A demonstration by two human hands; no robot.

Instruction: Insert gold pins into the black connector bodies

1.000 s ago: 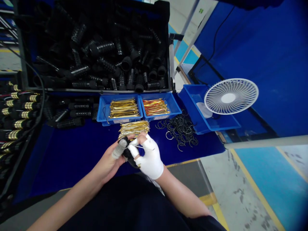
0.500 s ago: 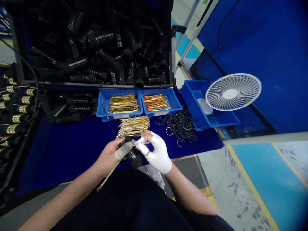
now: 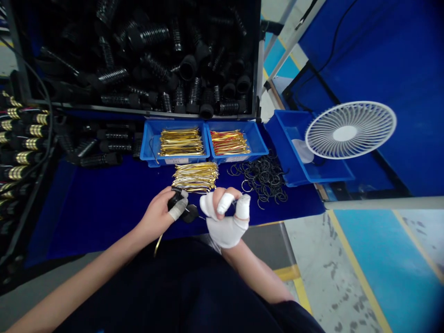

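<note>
My left hand (image 3: 163,212), its thumb tip taped, is closed around a black threaded plastic part (image 3: 190,213) with a wider round end. A pale wire end sticks out beside it, and a gold-coloured strand (image 3: 158,245) hangs below the hand. My right hand (image 3: 225,217), in a white glove with some bare fingertips, is just to the right of the part and apart from it. Its fingers are curled toward the thumb; what they pinch, if anything, is too small to make out. Beyond both hands lies a bundle of white and gold wires (image 3: 195,177).
Two blue bins (image 3: 151,157) hold gold and red-gold wires. Black rings (image 3: 265,178) lie in a pile at right, near a white fan (image 3: 350,129) and a larger blue bin (image 3: 294,173). A big crate (image 3: 138,111) of black threaded parts stands behind; brass-ended parts (image 3: 24,157) fill the left.
My right hand has drawn away from the black part and turned, fingers curled up. My left hand still holds the part, now tilted differently. The view has shifted slightly.
</note>
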